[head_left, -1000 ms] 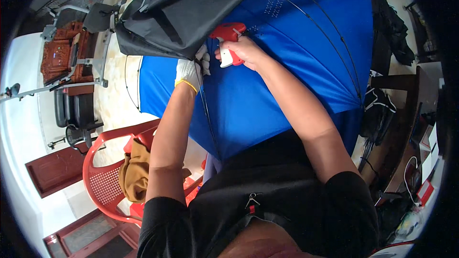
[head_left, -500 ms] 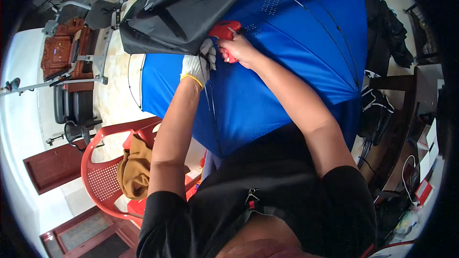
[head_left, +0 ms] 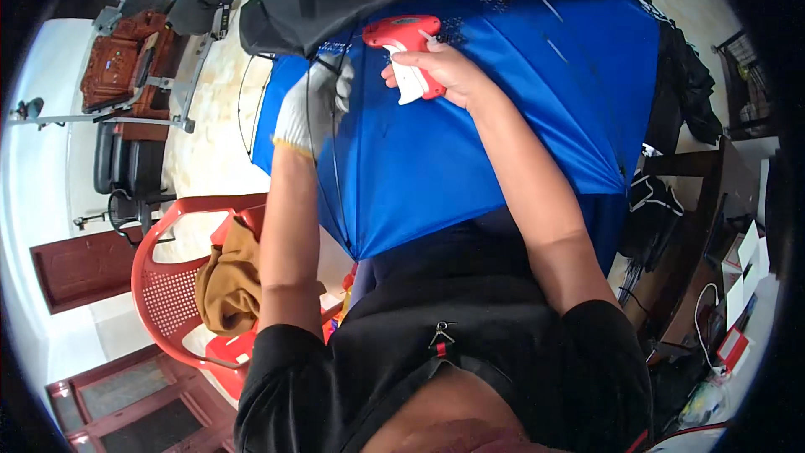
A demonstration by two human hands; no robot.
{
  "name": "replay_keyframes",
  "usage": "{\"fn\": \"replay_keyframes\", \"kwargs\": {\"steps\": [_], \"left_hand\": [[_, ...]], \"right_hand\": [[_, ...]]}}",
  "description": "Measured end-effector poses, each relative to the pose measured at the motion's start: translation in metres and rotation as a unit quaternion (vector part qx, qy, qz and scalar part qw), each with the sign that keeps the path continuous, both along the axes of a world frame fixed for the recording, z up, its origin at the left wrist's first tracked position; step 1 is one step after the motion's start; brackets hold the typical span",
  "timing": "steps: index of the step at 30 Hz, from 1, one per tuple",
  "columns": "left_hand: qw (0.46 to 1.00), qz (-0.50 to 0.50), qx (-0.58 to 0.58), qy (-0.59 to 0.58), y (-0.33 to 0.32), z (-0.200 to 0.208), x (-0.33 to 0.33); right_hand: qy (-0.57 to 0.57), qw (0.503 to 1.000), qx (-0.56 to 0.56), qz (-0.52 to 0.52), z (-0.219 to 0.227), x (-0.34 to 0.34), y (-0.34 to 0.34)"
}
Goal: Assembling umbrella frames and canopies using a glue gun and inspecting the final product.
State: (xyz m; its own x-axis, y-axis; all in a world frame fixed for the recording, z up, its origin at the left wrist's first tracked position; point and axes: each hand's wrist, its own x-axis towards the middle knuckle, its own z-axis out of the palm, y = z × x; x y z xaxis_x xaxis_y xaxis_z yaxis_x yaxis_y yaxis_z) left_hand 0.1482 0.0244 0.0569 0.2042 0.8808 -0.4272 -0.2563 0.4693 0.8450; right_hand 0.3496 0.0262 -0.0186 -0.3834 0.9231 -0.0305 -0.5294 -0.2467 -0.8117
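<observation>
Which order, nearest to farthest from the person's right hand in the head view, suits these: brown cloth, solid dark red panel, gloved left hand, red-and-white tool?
1. Red-and-white tool: held in the right hand.
2. Gloved left hand: to its left.
3. Brown cloth: lower left, on the red chair.
4. Solid dark red panel: far left.

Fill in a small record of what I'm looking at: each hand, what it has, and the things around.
Left hand: in a white glove, at the thin black ribs; grip unclear
Right hand: bare, holding a red-and-white gun-shaped tool
Below hands: blue fabric, spread over ribs
Beyond hands: black fabric
Left side: red chair with a brown cloth on it
</observation>
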Motion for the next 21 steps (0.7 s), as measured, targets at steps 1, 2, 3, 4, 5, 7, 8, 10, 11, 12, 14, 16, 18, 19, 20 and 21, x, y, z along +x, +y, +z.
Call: {"fn": "replay_keyframes", "kwargs": {"steps": [1, 2, 3, 4, 5, 7, 8, 10, 11, 12, 14, 16, 18, 19, 20, 21], "left_hand": [[0.999, 0.03, 0.008, -0.022, -0.019, 0.004, 0.003], [0.999, 0.031, 0.009, -0.024, -0.035, 0.004, 0.0], [0.994, -0.006, 0.079, 0.08, -0.051, 0.003, -0.003], [0.971, -0.037, 0.149, 0.183, -0.063, 0.0, -0.007], [0.972, -0.032, 0.149, 0.181, -0.071, -0.003, -0.008], [0.788, -0.024, 0.321, 0.525, -0.083, -0.012, -0.01], [0.639, -0.018, 0.385, 0.666, -0.087, -0.016, -0.01], [0.611, -0.024, 0.377, 0.695, -0.089, -0.024, -0.007], [0.582, -0.033, 0.37, 0.723, -0.088, -0.029, -0.004], [0.551, -0.045, 0.363, 0.75, -0.087, -0.034, -0.002], [0.524, -0.062, 0.355, 0.771, -0.089, -0.05, 0.004], [0.467, -0.094, 0.341, 0.81, -0.093, -0.066, 0.009], [0.459, -0.101, 0.357, 0.807, -0.097, -0.079, 0.013], [0.449, -0.098, 0.382, 0.802, -0.096, -0.085, 0.015], [0.438, -0.094, 0.408, 0.796, -0.098, -0.089, 0.015], [0.438, -0.101, 0.401, 0.798, -0.102, -0.092, 0.014]], "right_hand": [[0.0, 1.0, 0.001, 0.001, 0.001, 0.001, 0.0], [-0.015, 1.0, -0.002, -0.013, 0.002, 0.003, 0.0], [-0.03, 0.999, -0.005, -0.027, 0.002, 0.005, 0.0], [-0.044, 0.998, -0.006, -0.036, 0.005, 0.005, -0.002], [-0.047, 0.998, -0.005, -0.032, 0.007, 0.007, -0.004], [-0.075, 0.996, 0.01, -0.045, 0.014, 0.011, -0.008], [-0.089, 0.995, 0.018, -0.051, 0.017, 0.012, -0.011], [-0.109, 0.992, 0.028, -0.049, 0.019, 0.015, -0.022], [-0.126, 0.99, 0.037, -0.05, 0.019, 0.016, -0.029], [-0.142, 0.987, 0.045, -0.053, 0.018, 0.016, -0.036], [-0.148, 0.987, 0.036, -0.05, 0.017, 0.015, -0.054], [-0.158, 0.986, 0.022, -0.043, 0.012, 0.011, -0.071], [-0.117, 0.992, -0.03, -0.036, -0.003, 0.006, -0.09], [-0.08, 0.994, -0.071, -0.035, -0.014, 0.003, -0.097], [-0.041, 0.992, -0.11, -0.033, -0.023, -0.002, -0.104], [-0.038, 0.992, -0.119, -0.03, -0.031, -0.008, -0.111]]}}
